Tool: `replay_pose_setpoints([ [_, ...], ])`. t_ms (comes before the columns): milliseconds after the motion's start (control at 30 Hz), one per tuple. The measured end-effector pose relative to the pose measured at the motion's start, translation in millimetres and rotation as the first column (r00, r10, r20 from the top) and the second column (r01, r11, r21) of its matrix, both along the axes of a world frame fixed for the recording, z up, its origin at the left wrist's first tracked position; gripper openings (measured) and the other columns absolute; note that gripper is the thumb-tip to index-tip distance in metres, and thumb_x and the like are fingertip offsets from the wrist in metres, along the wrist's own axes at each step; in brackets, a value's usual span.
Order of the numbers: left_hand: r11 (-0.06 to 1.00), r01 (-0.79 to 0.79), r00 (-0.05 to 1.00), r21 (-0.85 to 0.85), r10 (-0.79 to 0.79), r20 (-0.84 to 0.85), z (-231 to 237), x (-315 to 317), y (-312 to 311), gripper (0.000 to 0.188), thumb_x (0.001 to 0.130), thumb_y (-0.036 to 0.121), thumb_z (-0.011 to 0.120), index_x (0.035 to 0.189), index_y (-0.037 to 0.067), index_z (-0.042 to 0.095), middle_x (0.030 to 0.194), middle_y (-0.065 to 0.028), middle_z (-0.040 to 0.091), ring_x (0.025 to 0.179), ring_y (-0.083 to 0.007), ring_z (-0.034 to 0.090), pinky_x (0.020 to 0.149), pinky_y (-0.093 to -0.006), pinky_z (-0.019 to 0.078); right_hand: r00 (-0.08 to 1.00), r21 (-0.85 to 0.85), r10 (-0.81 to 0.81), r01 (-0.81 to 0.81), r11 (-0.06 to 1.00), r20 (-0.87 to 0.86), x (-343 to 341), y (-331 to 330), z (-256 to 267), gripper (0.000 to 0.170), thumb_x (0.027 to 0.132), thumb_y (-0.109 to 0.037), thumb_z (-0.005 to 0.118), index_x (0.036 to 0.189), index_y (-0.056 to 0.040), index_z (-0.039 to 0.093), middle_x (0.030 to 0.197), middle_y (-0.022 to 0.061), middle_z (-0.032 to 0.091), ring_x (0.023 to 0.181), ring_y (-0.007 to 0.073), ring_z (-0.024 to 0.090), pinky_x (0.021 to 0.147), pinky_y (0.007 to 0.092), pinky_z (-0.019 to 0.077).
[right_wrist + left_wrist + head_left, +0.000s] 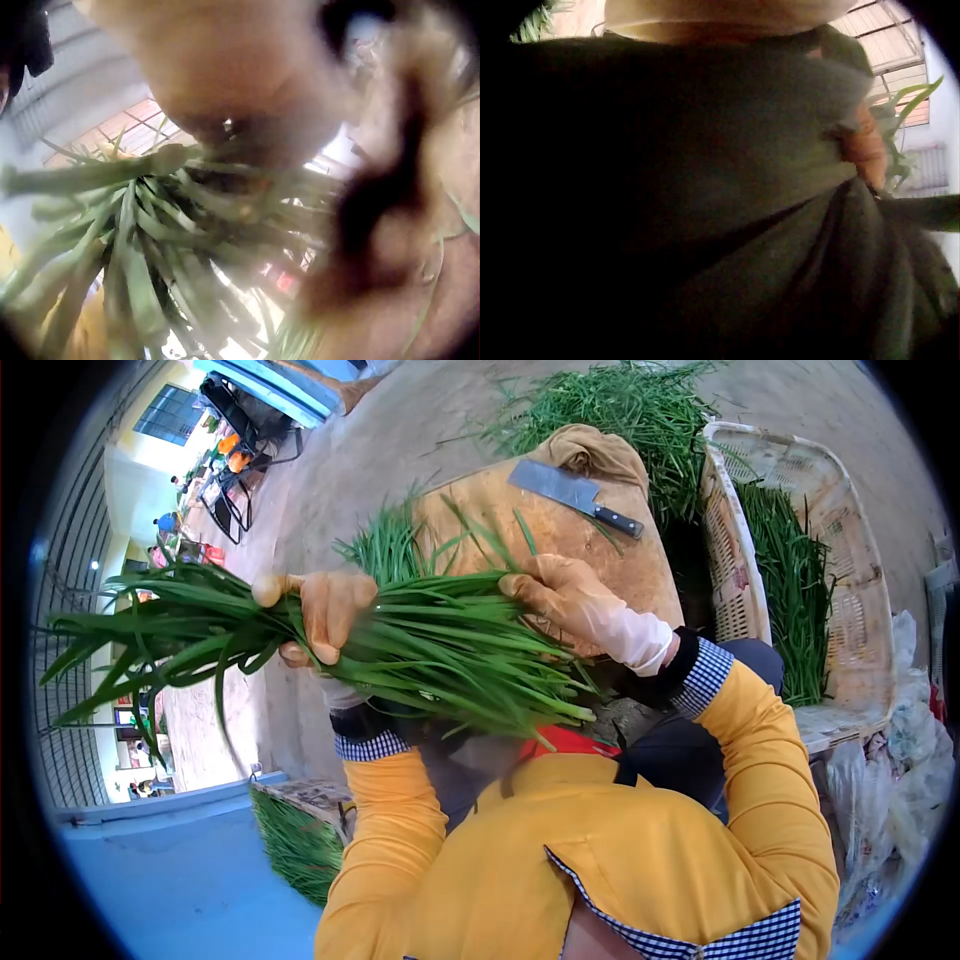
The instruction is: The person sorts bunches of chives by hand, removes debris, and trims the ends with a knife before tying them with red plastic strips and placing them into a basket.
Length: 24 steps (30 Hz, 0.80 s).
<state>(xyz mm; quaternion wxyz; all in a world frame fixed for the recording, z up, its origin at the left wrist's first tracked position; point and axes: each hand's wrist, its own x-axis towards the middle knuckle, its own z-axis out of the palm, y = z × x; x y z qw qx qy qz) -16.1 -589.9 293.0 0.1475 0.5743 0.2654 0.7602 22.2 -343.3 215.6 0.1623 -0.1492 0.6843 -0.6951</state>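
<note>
Dressed in a yellow jacket (560,830), working on the near side of a wooden chopping board (480,500). Backed by stacked greens (290,835) left of the board and nearer the body. Gripping with the left hand (325,610), left of the board, fingers curled round the leaves. Holding up there a bundle of long flat-leaved greens (450,640), apparently garlic chives, reaching across the board's near edge, leaf tips to the left, stalk ends to the right. Facing a smaller pile (385,545) at the board's left edge. Reaching over the board's near part with the right hand (585,600), fingers bent at the bundle's upper side; hard to tell whether pinching stray leaves or merely touching. Within reach of a cleaver (560,485) on the board, a crumpled cloth (600,455) at its far edge, a loose heap (620,405) beyond, and a part-filled plastic basket (860,550) to its right. Probably sorting and evening the bundle, given the ragged stalk ends; next, likely calling for a firm left grip, light plucking of strays, then levelling the ends.
</note>
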Motion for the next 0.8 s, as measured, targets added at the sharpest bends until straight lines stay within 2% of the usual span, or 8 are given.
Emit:
replay_pose_setpoints([
  [133,0.996,-0.086,0.994,0.024,0.084,0.076,-2.4,6.5,2.1,0.043,0.083,0.012,0.067,0.121,0.022,0.049,0.059,0.0094,0.054,0.051,-0.0023,0.048,0.096,-0.0344,0.0328,0.969,-0.124,-0.216,0.201,0.972,-0.12,-8.2,8.1,-55.2,0.03,0.089,-0.026,0.056,0.095,0.0031,0.06,0.078,0.0211,0.062,0.07,0.0321,0.06,0.064,0.0406,0.0454],
  [200,0.996,-0.036,0.993,0.087,0.026,0.115,-3.0,9.1,4.2,0.043,0.083,0.012,0.067,0.121,0.021,0.05,0.063,0.0082,0.053,0.054,-0.0022,0.049,0.095,-0.0348,0.0333,0.975,-0.14,-0.2,0.213,0.967,0.099,-8.5,20.5,-44.5,0.014,0.091,-0.018,0.057,0.089,-0.0037,0.058,0.072,0.0024,0.06,0.067,0.0115,0.058,0.057,0.0288,0.0483],
  [267,0.998,-0.045,0.994,0.049,0.04,0.104,0.8,10.3,-4.9,0.042,0.083,0.011,0.067,0.12,0.021,0.051,0.067,0.0069,0.053,0.055,-0.0032,0.05,0.094,-0.0342,0.0346,0.772,0.608,0.148,0.35,0.713,-0.618,-14.6,40.2,-51.9,0.009,0.089,-0.012,0.056,0.092,-0.0031,0.057,0.075,0.0093,0.062,0.07,0.0193,0.061,0.06,0.033,0.0483],
  [333,0.994,-0.053,0.996,0.097,0.045,0.082,1.9,10.6,-9.2,0.042,0.082,0.011,0.067,0.12,0.022,0.052,0.067,0.0062,0.054,0.059,-0.0046,0.053,0.095,-0.0335,0.0358,0.8,-0.031,-0.269,0.299,0.954,-0.537,-28.0,50.4,-63.0,0.014,0.079,-0.001,0.056,0.091,-0.003,0.061,0.071,0.0116,0.061,0.066,0.0247,0.06,0.059,0.0342,0.0462],
  [400,0.985,-0.067,0.994,0.157,0.052,0.094,4.0,17.6,-4.9,0.043,0.081,0.01,0.067,0.119,0.023,0.053,0.066,0.0059,0.053,0.064,-0.0057,0.055,0.095,-0.0329,0.0365,0.845,0.606,0.062,0.328,0.725,-0.531,-78.4,88.6,-71.7,0.015,0.081,-0.004,0.053,0.094,-0.0034,0.061,0.074,0.0104,0.06,0.07,0.0177,0.058,0.063,0.0316,0.0466],
  [600,0.987,-0.095,0.994,0.129,0.087,0.068,9.6,19.0,-11.3,0.043,0.081,0.009,0.067,0.119,0.025,0.053,0.065,0.0058,0.053,0.067,-0.0054,0.056,0.095,-0.0335,0.0363,0.869,0.868,-0.217,0.479,0.134,-0.446,-126.2,152.3,-22.0,0.05,0.081,-0.034,0.065,0.109,0.0066,0.055,0.091,0.0195,0.065,0.089,0.0355,0.062,0.072,0.0386,0.0487],
  [733,0.976,-0.082,0.991,0.204,0.059,0.118,-0.2,13.1,-4.9,0.043,0.081,0.008,0.066,0.119,0.026,0.053,0.065,0.006,0.053,0.066,-0.0051,0.056,0.096,-0.034,0.0355,0.763,0.563,0.347,0.027,0.826,-0.545,-84.9,104.5,-59.7,0.044,0.086,-0.039,0.061,0.101,0.0021,0.062,0.083,0.0158,0.065,0.076,0.0266,0.061,0.067,0.0344,0.0481],
  [800,0.982,-0.022,0.997,0.19,0.007,0.081,-1.8,7.2,-6.0,0.044,0.081,0.008,0.066,0.118,0.025,0.053,0.066,0.0063,0.053,0.065,-0.0048,0.055,0.097,-0.035,0.0345,0.939,0.572,0.329,-0.217,0.791,-0.098,-34.0,68.9,9.1,0.034,0.089,-0.033,0.059,0.096,-0.0003,0.065,0.076,0.0107,0.064,0.068,0.0164,0.057,0.065,0.0295,0.0469],
])
